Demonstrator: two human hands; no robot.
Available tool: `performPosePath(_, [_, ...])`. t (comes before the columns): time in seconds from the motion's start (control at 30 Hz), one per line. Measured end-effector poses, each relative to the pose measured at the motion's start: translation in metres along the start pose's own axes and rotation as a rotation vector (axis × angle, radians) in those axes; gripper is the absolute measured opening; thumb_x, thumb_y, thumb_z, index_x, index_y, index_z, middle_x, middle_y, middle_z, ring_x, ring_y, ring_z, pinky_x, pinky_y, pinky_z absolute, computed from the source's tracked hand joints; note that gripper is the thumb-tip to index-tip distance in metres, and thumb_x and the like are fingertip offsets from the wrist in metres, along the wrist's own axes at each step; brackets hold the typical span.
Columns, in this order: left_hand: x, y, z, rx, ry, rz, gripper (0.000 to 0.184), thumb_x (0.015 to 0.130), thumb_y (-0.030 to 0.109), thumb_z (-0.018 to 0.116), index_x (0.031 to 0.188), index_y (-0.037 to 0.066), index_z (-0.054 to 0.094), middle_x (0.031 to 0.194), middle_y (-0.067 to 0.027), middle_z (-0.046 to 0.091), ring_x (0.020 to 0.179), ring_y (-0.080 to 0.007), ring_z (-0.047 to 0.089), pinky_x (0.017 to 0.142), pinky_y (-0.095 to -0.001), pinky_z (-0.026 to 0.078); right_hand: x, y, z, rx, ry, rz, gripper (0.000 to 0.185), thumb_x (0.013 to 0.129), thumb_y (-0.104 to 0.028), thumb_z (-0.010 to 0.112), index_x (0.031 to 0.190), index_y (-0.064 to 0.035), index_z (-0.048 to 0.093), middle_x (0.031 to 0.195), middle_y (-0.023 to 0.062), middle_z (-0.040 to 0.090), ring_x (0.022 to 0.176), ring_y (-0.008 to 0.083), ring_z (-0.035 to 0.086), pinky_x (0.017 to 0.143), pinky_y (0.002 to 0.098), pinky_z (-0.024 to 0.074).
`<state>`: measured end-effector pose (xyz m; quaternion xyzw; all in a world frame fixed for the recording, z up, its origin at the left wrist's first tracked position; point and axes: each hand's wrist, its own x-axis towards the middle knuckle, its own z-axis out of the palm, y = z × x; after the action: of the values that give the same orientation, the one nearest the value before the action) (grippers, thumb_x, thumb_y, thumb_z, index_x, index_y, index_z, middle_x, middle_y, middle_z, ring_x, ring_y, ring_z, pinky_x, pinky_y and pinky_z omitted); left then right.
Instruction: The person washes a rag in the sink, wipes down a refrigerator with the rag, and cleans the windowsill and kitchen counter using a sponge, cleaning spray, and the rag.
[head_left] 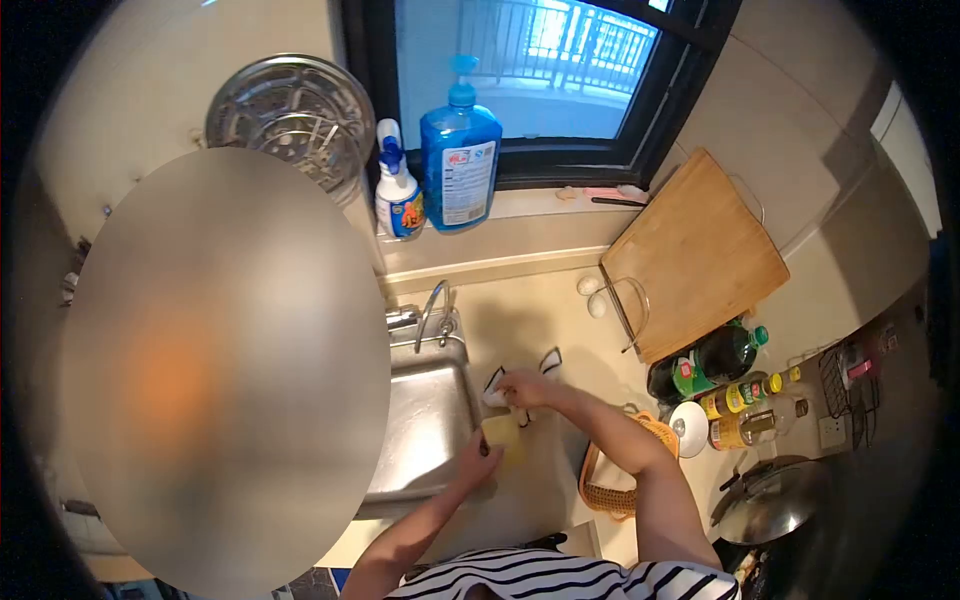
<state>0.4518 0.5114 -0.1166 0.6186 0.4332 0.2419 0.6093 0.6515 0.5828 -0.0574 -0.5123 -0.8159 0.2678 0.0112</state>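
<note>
My left hand [480, 460] is at the right rim of the steel sink [425, 425], its fingers closed on a pale yellow object [503, 436] whose kind I cannot make out. Just above it, over the cream counter [520, 310], my right hand [525, 388] has its fingers closed at a white cloth-like piece with a dark edge [495, 388]. A similar white, dark-edged piece [551, 362] shows to the right of that hand. Whether the two pieces are joined is hidden by the hand.
A tap [432, 315] rises behind the sink. A blurred grey oval covers the left side. Blue soap bottle [460, 165] and spray bottle [399, 195] stand on the sill. To the right are eggs [590, 287], a cutting board [695, 260], a woven basket [610, 498], bottles [705, 362] and a lidded pan [770, 505].
</note>
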Motion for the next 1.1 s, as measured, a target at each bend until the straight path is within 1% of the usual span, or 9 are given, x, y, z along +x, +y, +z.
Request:
performPosePath(0.13, [-0.052, -0.015, -0.026, -0.518, -0.016, -0.102, 0.041, 0.078, 0.020, 0.054, 0.112, 0.003, 0.038, 0.093, -0.0086, 0.055, 0.083, -0.0161, 0.054, 0.070, -0.0280, 0.045, 0.051, -0.049, -0.003, 0.532, 0.229, 0.361, 0.036, 0.075, -0.023, 0.051, 0.106, -0.0041, 0.047, 0.090, 0.0154, 0.056, 0.080, 0.0274, 0.055, 0.070, 0.0350, 0.0442])
performPosePath(0.2, [-0.065, -0.027, -0.016, -0.248, -0.160, -0.175, 0.044, 0.078, 0.020, 0.054, 0.114, 0.002, 0.036, 0.093, -0.0092, 0.054, 0.083, -0.0169, 0.054, 0.070, -0.0279, 0.045, 0.099, -0.058, 0.008, 0.340, 0.770, 0.156, 0.045, 0.075, -0.033, 0.052, 0.106, -0.0007, 0.045, 0.093, 0.0197, 0.055, 0.084, 0.0325, 0.055, 0.073, 0.0382, 0.0434])
performPosePath(0.23, [-0.061, -0.028, -0.008, 0.019, -0.303, -0.234, 0.047, 0.078, 0.019, 0.054, 0.117, 0.002, 0.033, 0.094, -0.0098, 0.053, 0.083, -0.0176, 0.054, 0.070, -0.0277, 0.045, 0.122, -0.068, -0.002, 0.329, 0.748, 0.317, 0.050, 0.074, -0.038, 0.052, 0.106, -0.0005, 0.046, 0.092, 0.0215, 0.055, 0.086, 0.0346, 0.054, 0.075, 0.0393, 0.0427])
performPosePath(0.33, [-0.065, 0.004, 0.016, -0.074, -0.472, -0.284, 0.049, 0.077, 0.022, 0.056, 0.117, 0.002, 0.034, 0.090, -0.0085, 0.054, 0.080, -0.0174, 0.053, 0.070, -0.0273, 0.045, 0.155, -0.080, -0.039, 0.390, 0.673, 0.507, 0.056, 0.073, -0.047, 0.050, 0.103, 0.0003, 0.048, 0.090, 0.0250, 0.055, 0.087, 0.0380, 0.053, 0.077, 0.0407, 0.0419])
performPosePath(0.4, [-0.059, -0.057, 0.037, -0.243, -0.197, 0.024, 0.045, 0.077, 0.022, 0.057, 0.115, 0.005, 0.039, 0.087, -0.0072, 0.054, 0.076, -0.0158, 0.053, 0.067, -0.0270, 0.045, 0.173, -0.076, -0.040, 0.430, 0.707, 0.507, 0.054, 0.074, -0.048, 0.045, 0.093, 0.0014, 0.054, 0.084, 0.0274, 0.055, 0.086, 0.0399, 0.053, 0.077, 0.0411, 0.0421])
performPosePath(0.47, [-0.070, -0.005, -0.022, -0.215, -0.139, -0.320, 0.037, 0.077, 0.018, 0.056, 0.110, 0.005, 0.044, 0.085, -0.0069, 0.054, 0.075, -0.0152, 0.053, 0.066, -0.0275, 0.045, 0.179, -0.075, -0.047, 0.323, 0.660, 0.521, 0.049, 0.075, -0.044, 0.045, 0.090, 0.0015, 0.056, 0.083, 0.0271, 0.055, 0.085, 0.0396, 0.053, 0.076, 0.0416, 0.0423])
performPosePath(0.67, [-0.080, -0.066, -0.177, -1.098, 0.304, -0.416, 0.019, 0.075, 0.000, 0.045, 0.093, 0.003, 0.050, 0.070, -0.0052, 0.054, 0.057, -0.0108, 0.052, 0.049, -0.0234, 0.046, 0.191, -0.074, -0.043, 0.316, 0.686, 0.595, 0.041, 0.075, -0.033, 0.043, 0.079, 0.0041, 0.058, 0.079, 0.0268, 0.055, 0.080, 0.0387, 0.055, 0.074, 0.0412, 0.0431])
performPosePath(0.77, [-0.055, -0.043, -0.208, -1.180, 0.489, -0.450, 0.017, 0.079, 0.002, 0.045, 0.095, 0.003, 0.050, 0.071, -0.0054, 0.055, 0.056, -0.0109, 0.052, 0.050, -0.0236, 0.046, 0.189, -0.070, -0.043, 0.385, 0.689, 0.580, 0.039, 0.074, -0.033, 0.043, 0.079, 0.0025, 0.058, 0.080, 0.0260, 0.055, 0.081, 0.0379, 0.055, 0.075, 0.0410, 0.0426])
performPosePath(1.1, [0.007, -0.038, -0.218, -1.094, 0.347, -0.436, 0.016, 0.080, 0.000, 0.044, 0.094, 0.004, 0.050, 0.074, -0.0045, 0.054, 0.056, -0.0091, 0.050, 0.050, -0.0209, 0.045, 0.187, -0.055, -0.032, 0.438, 0.775, 0.404, 0.032, 0.074, -0.030, 0.044, 0.078, -0.0025, 0.058, 0.079, 0.0206, 0.057, 0.077, 0.0371, 0.055, 0.071, 0.0397, 0.0434])
